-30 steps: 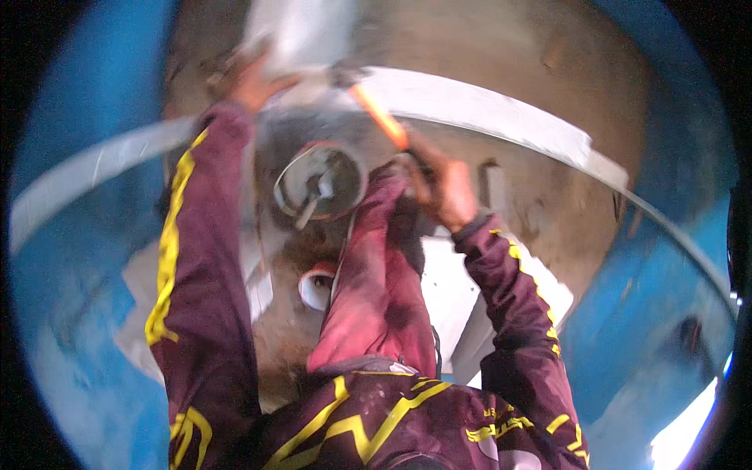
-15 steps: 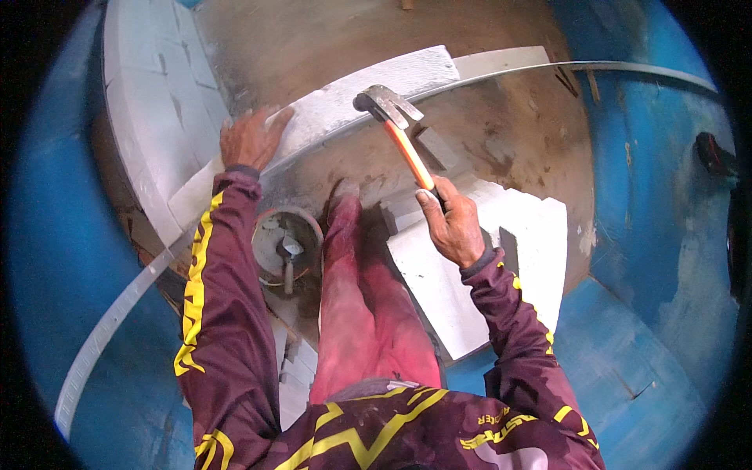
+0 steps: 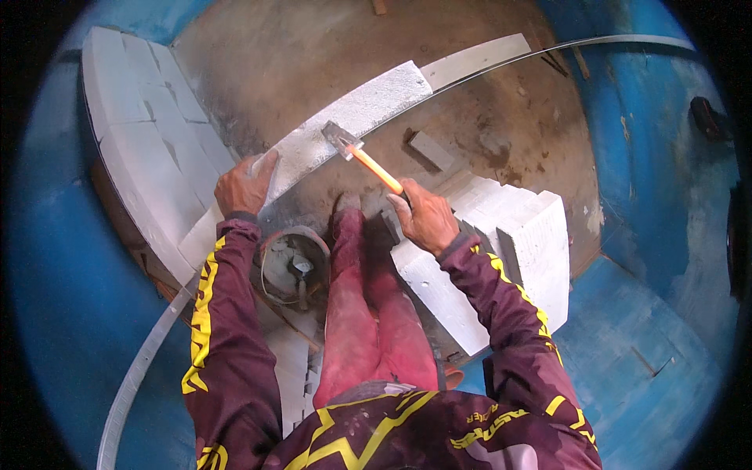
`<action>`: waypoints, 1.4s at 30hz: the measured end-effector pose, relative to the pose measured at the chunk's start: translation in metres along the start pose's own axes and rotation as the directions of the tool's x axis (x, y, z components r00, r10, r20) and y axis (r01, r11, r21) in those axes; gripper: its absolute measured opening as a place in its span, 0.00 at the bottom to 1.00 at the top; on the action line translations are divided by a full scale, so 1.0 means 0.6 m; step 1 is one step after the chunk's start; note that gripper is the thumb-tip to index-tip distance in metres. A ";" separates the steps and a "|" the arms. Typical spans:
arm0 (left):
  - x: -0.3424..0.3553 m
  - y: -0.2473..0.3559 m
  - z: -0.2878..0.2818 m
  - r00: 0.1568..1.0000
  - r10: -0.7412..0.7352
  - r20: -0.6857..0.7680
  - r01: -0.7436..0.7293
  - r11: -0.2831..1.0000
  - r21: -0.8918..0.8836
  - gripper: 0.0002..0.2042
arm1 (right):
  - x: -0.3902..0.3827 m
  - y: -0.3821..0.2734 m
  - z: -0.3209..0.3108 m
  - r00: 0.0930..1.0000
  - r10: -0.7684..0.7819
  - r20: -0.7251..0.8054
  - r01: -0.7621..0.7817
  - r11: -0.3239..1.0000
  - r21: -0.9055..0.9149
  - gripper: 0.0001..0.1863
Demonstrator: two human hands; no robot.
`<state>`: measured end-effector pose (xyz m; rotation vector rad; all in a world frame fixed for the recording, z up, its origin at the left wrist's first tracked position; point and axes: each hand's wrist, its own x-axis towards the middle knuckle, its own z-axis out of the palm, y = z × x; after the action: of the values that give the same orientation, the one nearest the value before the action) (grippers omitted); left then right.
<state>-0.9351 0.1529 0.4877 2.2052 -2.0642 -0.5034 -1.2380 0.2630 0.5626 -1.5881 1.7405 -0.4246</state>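
My right hand [image 3: 427,215] is closed round the grip of a claw hammer [image 3: 376,168] with an orange shaft. The hammer's head lies over the near edge of a long white building block [image 3: 384,92]; whether it touches cannot be told. My left hand [image 3: 245,186] grips the left end of this block, its thumb along the top and some fingertips hidden. A long metal straightedge [image 3: 145,356] runs along the near side of the block row, bent by the lens. Beyond the block's right end, another pale block [image 3: 478,61] continues the row.
White blocks form a low wall [image 3: 149,117] at left. A bucket [image 3: 294,266] with grey mortar and a trowel [image 3: 301,270] stands by my legs. More white blocks [image 3: 517,227] are stacked at right. A small block piece [image 3: 431,150] lies on the floor. Blue walls surround the area.
The hammer has come down and left from above the block to its near edge, my right hand moving with it. My left hand stays at the block's left end; the view has shifted slightly.
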 end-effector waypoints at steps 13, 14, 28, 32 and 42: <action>-0.010 0.004 0.014 0.998 0.037 -0.048 -0.035 0.999 0.029 0.26 | 0.002 0.001 0.012 0.999 -0.052 -0.009 0.052 0.999 -0.012 0.16; -0.011 0.003 0.015 0.997 0.052 -0.065 -0.048 0.997 0.059 0.26 | 0.003 0.000 0.015 0.998 0.051 0.023 -0.050 0.997 -0.055 0.16; 0.002 -0.028 0.031 0.997 0.049 -0.054 -0.044 0.995 0.087 0.32 | -0.065 -0.006 0.096 0.980 0.125 -0.156 -0.039 0.886 0.462 0.15; 0.009 -0.042 0.039 0.989 0.047 -0.143 -0.034 0.995 0.096 0.34 | -0.110 -0.032 0.169 0.840 0.520 0.154 -0.321 0.247 0.914 0.15; 0.019 -0.058 0.035 0.998 0.000 -0.056 0.003 0.999 0.052 0.40 | 0.000 -0.027 0.363 0.719 0.215 0.661 -0.176 -0.864 0.472 0.19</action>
<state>-0.9073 0.1485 0.4563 2.2231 -2.0709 -0.3875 -1.0743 0.3094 0.4257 0.9338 0.5899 -1.1481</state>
